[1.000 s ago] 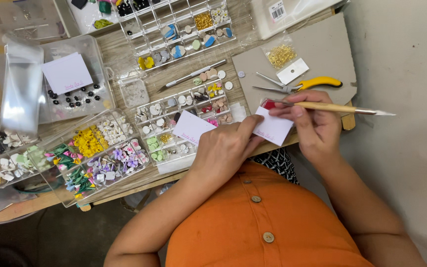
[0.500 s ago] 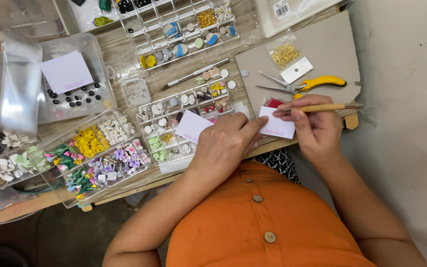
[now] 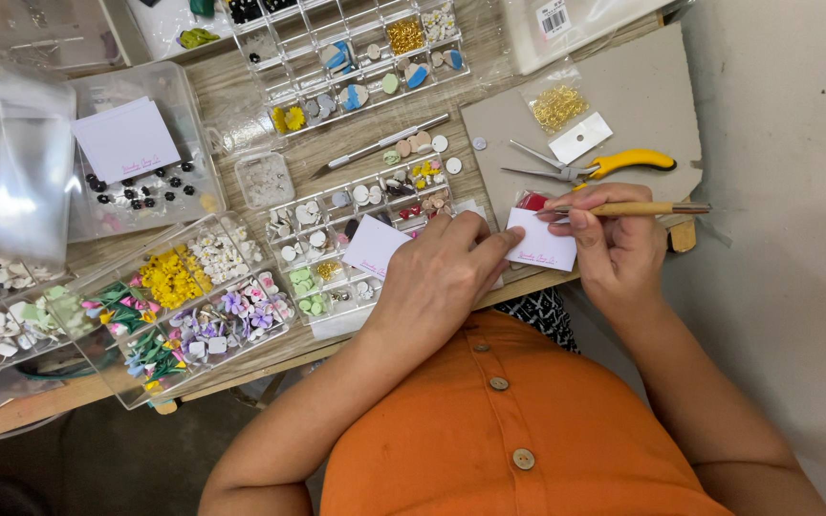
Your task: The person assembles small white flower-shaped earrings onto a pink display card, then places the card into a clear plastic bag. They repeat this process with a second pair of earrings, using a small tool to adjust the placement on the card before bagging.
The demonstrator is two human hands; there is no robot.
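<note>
My left hand (image 3: 437, 272) rests on the table's near edge, its fingertips pressing the left side of a small white card (image 3: 542, 241). My right hand (image 3: 614, 244) grips a thin wooden-handled pointed tool (image 3: 638, 208), held level above the card with its tip pointing left toward the card's top edge. A second white card (image 3: 373, 246) lies on a clear bead tray (image 3: 336, 325) just left of my left hand. Something small and red (image 3: 531, 201) shows behind the held card.
Yellow-handled pliers (image 3: 593, 167), a bag of gold findings (image 3: 557, 105) and a white tag lie on a grey board (image 3: 518, 119). Clear compartment boxes of flower beads (image 3: 179, 311) and discs (image 3: 356, 57) cover the wooden table. A metal craft knife (image 3: 384, 143) lies between trays.
My right hand has turned the tool and drawn it in, so its tip now sits at the card instead of sticking out to the right. My left hand stays on the card.
</note>
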